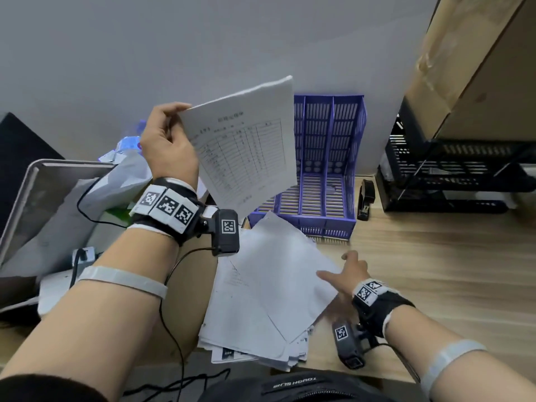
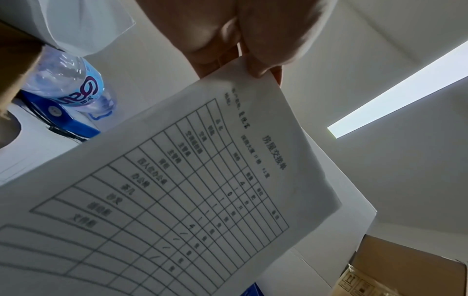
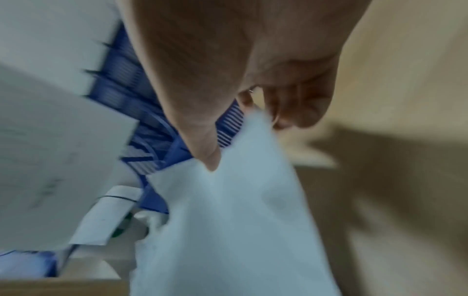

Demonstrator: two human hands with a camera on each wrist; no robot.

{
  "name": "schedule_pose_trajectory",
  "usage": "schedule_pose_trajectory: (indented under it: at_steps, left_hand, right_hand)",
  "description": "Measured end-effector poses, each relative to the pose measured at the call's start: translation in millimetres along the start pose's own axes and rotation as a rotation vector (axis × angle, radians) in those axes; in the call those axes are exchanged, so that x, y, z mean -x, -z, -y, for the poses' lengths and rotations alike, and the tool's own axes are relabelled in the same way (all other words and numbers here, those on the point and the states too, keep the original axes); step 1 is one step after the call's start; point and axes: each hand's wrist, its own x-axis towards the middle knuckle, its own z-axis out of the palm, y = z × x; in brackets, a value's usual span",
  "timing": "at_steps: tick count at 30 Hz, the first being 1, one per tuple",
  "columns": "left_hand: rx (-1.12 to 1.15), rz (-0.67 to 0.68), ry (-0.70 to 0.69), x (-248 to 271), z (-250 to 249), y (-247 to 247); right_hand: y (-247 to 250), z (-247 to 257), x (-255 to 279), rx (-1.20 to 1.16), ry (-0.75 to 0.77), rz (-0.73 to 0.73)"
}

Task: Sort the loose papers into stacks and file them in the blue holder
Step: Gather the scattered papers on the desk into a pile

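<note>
Here the left hand (image 1: 168,140) pinches a raised form (image 1: 246,152); the right hand (image 1: 345,274) grips a sheet (image 1: 278,274) on the pile (image 1: 246,329).

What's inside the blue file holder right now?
The blue file holder shows two open slots with bare slatted floors, no papers filed. Its leftmost slot is covered by the printed sheets pinched in the left hand.

A black stapler (image 1: 366,199) lies on the wooden desk (image 1: 441,256) beside a black mesh tray (image 1: 452,169); a water bottle (image 2: 73,84) stands left.
</note>
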Motion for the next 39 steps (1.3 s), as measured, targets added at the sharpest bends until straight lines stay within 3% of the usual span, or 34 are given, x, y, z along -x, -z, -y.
schedule_pose_trajectory:
  at_steps: [4,7,10,13,15,19,21,24,32,36,39]
  left_hand:
    - [0.03,0.069,0.05,5.7,0.0,-4.7]
    - [0.073,0.121,0.102,9.1,3.2,-8.7]
    - [0.019,0.18,0.195,16.5,13.6,-9.8]
    - [-0.2,0.306,0.387,40.0,35.8,-7.4]
    - [-0.334,0.485,0.563,66.9,57.7,-4.1]
    - [-0.493,0.808,0.931,127.8,88.5,4.6]
    - [-0.668,0.966,0.998,154.5,105.1,15.8]
    - [-0.774,1.091,1.089,189.0,124.0,33.1]
    - [-0.935,1.075,1.09,223.2,143.9,56.4]
    - [-0.958,1.158,1.143,225.3,143.7,51.3]
    - [-1.04,1.14,1.178,234.0,140.8,47.5]
  right_hand:
    - [40.4,57.2,0.6,-0.138,0.348,-0.302]
    - [63.2,97.6,3.9,-0.292,0.597,-0.176]
    - [73.4,116.7,4.7,-0.384,0.677,-0.02]
    - [72.6,103.7,-6.8,-0.302,0.605,-0.074]
    - [66.8,85.1,-18.4,-0.118,0.519,-0.105]
    - [33.7,43.9,-40.3,0.079,0.373,-0.023]
    - [11.8,28.8,-50.1,0.123,0.299,-0.008]
    - [-13.5,13.7,-58.6,0.128,0.189,-0.018]
    - [-39.3,6.4,-41.4,0.061,-0.024,0.046]
    - [-59.4,4.8,-22.1,0.175,-0.016,0.26]
    - [-67.6,3.6,-15.9,0.29,-0.054,0.161]
